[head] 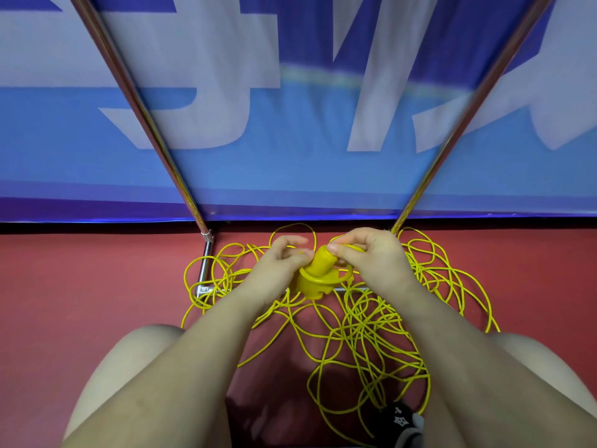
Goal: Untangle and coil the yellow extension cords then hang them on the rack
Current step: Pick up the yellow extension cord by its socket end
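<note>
A tangled heap of thin yellow cord (365, 321) lies spread on the red floor between my knees and the rack's base. Above it I hold a yellow plastic spool (318, 276), tilted, with its barrel pointing up. My left hand (284, 257) grips the spool's barrel from the left side. My right hand (365, 253) pinches a strand of the yellow cord at the barrel's tip. The chrome rack (142, 114) rises in two slanted poles on either side; its foot bar lies under the cord.
A blue banner (290, 130) with large pale letters hangs right behind the rack. My bare knees (129, 360) frame the cord pile. A black shoe (400, 421) shows at the bottom edge.
</note>
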A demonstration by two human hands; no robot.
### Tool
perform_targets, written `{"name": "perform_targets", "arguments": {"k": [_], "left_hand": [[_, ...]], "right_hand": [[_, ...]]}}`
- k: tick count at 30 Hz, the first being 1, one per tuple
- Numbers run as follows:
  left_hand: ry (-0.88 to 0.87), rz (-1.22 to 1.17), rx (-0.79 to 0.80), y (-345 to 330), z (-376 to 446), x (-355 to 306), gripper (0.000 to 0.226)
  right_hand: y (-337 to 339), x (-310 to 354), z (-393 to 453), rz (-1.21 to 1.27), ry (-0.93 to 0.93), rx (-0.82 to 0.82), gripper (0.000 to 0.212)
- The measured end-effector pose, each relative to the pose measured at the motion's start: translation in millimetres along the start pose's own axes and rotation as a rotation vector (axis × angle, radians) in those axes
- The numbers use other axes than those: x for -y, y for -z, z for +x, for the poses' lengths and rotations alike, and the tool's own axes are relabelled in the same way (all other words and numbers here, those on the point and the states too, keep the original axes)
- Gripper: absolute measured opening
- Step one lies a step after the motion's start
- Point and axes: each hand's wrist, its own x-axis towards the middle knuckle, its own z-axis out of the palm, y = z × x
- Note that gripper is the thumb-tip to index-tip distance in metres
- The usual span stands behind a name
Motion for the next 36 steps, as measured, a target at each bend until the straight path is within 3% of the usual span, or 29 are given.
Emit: {"name": "perform_targets", "arguments": {"k": [2,5,9,11,16,20,25,29,33,36], "left_hand": [[0.003,0.067,-0.034,1.1,2.4,2.5,0.024],[-0.092,0.316,-0.097,0.8,3.2,6.8,0.017],[-0.234,0.816,-0.178,-0.9,-0.4,11.0,0.032],[-0.245,0.953,-0.185,-2.1,-0.6,13.4,0.036],[-0.181,0.656,-0.271,3.8,8.6,8.7,0.033],[-0.037,0.309,-0.208,7.4,15.8,13.2,0.029],[0.198,-0.140,-0.171,4.0,18.3,10.3,0.024],[0.236,-0.262,-0.163,7.1,20.6,8.6,0.019],[0.288,-0.395,-0.176,8.2,18.2,3.0,0.023],[0.276,-0.411,-0.207,9.3,19.0,0.9,0.021]], "right_hand": [[-0.1,-0.9,-1.0,-0.062,0.037,-0.014,0.017],[-1.1,0.2,-3.5,-0.151,0.068,-0.034,0.010],[-6.6,1.1,-7.8,-0.308,0.111,-0.039,0.009],[-9.2,0.2,-8.8,-0.355,0.124,-0.031,0.010],[-5.0,1.5,-6.1,-0.226,0.114,-0.044,0.007],[-1.8,2.8,-3.9,0.002,0.088,-0.053,0.018],[0.2,6.0,-0.7,0.252,0.024,-0.105,0.015],[-0.2,4.0,0.0,0.450,-0.041,-0.173,0.006],[0.5,5.2,2.6,0.372,-0.026,-0.174,0.004],[1.6,4.9,1.5,0.243,0.010,-0.032,0.014]]}}
